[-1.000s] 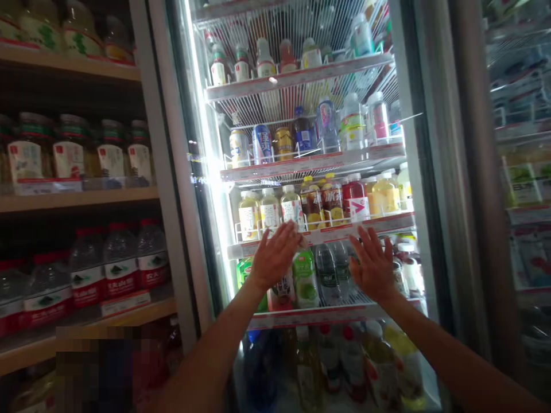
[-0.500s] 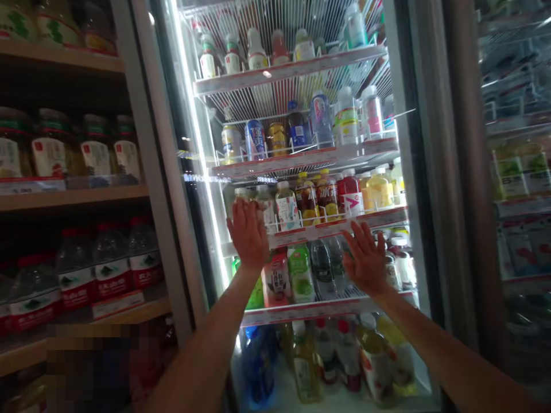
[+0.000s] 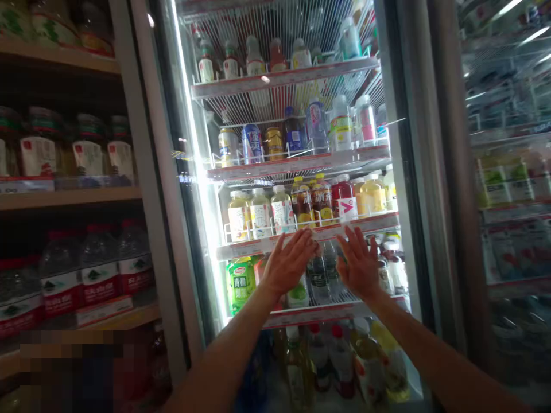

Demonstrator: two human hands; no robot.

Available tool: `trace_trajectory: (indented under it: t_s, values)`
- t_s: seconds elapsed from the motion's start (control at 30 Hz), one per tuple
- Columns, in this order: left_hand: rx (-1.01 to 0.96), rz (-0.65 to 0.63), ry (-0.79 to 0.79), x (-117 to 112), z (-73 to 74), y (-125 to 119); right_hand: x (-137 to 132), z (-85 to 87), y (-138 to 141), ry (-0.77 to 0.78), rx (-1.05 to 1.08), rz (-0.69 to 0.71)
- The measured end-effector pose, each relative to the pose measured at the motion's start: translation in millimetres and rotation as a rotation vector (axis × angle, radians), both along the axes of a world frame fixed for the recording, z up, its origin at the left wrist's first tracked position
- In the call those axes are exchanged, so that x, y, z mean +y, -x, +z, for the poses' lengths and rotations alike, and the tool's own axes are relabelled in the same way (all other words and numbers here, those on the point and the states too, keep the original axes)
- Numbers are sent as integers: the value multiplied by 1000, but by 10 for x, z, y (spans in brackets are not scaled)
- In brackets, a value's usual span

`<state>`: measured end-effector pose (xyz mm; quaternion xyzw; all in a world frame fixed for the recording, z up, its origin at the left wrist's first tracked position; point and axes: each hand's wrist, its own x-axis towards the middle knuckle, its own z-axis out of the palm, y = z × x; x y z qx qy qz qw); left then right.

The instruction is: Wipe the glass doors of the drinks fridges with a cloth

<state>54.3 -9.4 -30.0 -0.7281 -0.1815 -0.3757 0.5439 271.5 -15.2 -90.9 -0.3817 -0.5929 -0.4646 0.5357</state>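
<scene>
Both my hands are raised flat against the glass door [image 3: 387, 189] of a lit drinks fridge. My left hand [image 3: 290, 261] is open, fingers stretched up and to the right, over the edge of the third shelf [image 3: 370, 223]. My right hand [image 3: 359, 264] is open too, fingers spread, just to its right. Neither holds anything. Behind them stand clear water bottles [image 3: 321, 272] and a green bottle [image 3: 241, 281]. Pale tea bottles [image 3: 260, 212] and red and yellow drinks [image 3: 344, 198] line the shelf above.
Cans [image 3: 252, 143] and bottles fill the higher fridge shelves; more bottles [image 3: 344, 361] stand at the bottom. Wooden shelves [image 3: 73, 198] on the left carry jars [image 3: 88, 152] and red-labelled water bottles [image 3: 99, 267]. Another fridge door [image 3: 508, 189] is at the right.
My left hand has swung from the left side of the glass back to the right and lower, close beside my right hand. The right hand has shifted slightly left.
</scene>
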Motion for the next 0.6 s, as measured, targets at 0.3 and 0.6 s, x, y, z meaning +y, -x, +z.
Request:
trace_trajectory:
  t_s: [0.3,0.6]
  values:
    - [-27,1,18,-20,-40,-31,0,1,2,-4,10,-7]
    - [-99,2,20,-3,-33,60,-3,6,1,-11,5,-8]
